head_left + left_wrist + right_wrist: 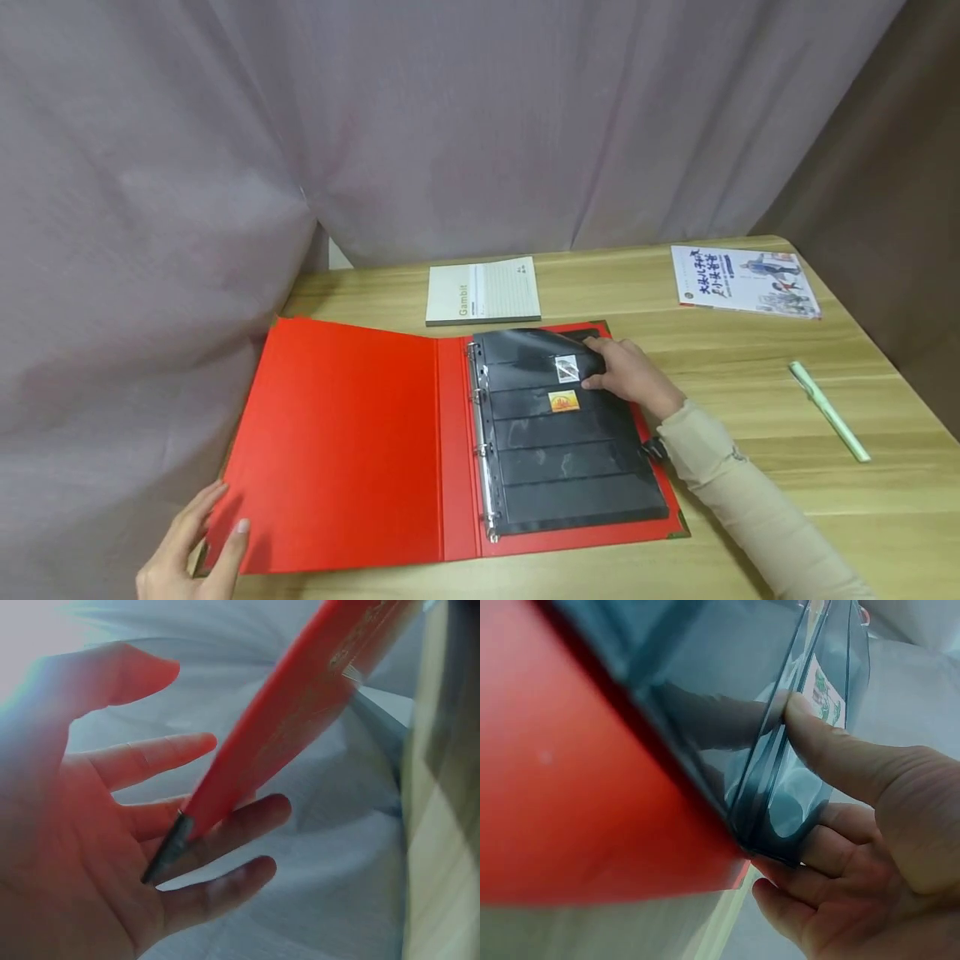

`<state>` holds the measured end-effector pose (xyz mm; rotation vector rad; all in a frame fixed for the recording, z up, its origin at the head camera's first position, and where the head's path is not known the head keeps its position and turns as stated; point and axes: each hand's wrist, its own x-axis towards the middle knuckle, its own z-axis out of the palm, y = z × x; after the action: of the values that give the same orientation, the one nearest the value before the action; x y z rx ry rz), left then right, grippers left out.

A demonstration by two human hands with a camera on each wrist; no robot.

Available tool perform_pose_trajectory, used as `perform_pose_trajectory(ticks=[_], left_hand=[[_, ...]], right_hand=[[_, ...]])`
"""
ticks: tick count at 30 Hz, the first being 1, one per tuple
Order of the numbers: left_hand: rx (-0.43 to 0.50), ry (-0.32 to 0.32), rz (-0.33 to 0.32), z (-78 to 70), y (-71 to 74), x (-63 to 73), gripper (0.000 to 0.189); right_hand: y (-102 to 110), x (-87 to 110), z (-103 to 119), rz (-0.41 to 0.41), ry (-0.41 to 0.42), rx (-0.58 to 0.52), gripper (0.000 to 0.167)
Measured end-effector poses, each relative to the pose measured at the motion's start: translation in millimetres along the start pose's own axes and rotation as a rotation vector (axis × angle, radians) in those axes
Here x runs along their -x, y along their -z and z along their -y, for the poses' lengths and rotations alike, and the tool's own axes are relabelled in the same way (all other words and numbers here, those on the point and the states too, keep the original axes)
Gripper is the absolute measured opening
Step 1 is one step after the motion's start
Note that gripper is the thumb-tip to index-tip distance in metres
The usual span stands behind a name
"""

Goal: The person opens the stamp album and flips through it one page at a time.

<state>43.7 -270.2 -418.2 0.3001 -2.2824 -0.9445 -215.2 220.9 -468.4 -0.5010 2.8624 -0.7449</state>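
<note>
A red ring-bound stamp album (337, 450) lies spread on the wooden table, its left cover raised at a slant. Black pocket pages (577, 462) are held by metal rings (482, 451). The top page carries a whitish stamp (567, 369) and, below it, a yellow-orange stamp (564, 401). My right hand (630, 373) pinches the page's outer edge near the top, bending it up; in the right wrist view the thumb (832, 746) presses its face. At the cover's lower left corner is my left hand (191, 550), fingers spread around the edge without gripping.
Behind the album lies a Gambit notepad (483, 292). A white illustrated booklet (746, 281) is at the back right, with a pale green pen (828, 411) nearer on the right. Grey curtain (450, 125) hangs along the back and left.
</note>
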Motion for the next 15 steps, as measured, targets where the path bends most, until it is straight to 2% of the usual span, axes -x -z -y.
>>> perform_pose_trajectory(ticks=[4,6,9,11,13,15], left_hand=[[-0.149,0.136,0.100,7.0,-3.2,1.6,0.045],[-0.197,0.144,0.138,11.4,-5.2,3.7,0.047],[-0.215,0.155,0.189,18.7,-7.6,6.7,0.050],[-0.219,0.175,0.245,23.6,-8.0,7.1,0.052],[-0.263,0.217,0.329,28.1,-8.6,6.2,0.056],[-0.252,0.222,0.386,34.1,-10.2,5.1,0.059]], right_hand=[[1.2,1.0,2.3,-0.026,0.021,0.014,0.066],[1.5,1.9,3.6,-0.047,0.033,0.040,0.063],[1.8,3.0,6.0,-0.075,0.031,0.074,0.058],[1.5,2.8,6.6,-0.096,0.028,0.100,0.055],[1.6,2.7,7.8,-0.112,0.017,0.104,0.052],[1.3,2.5,8.5,-0.129,0.009,0.102,0.049]])
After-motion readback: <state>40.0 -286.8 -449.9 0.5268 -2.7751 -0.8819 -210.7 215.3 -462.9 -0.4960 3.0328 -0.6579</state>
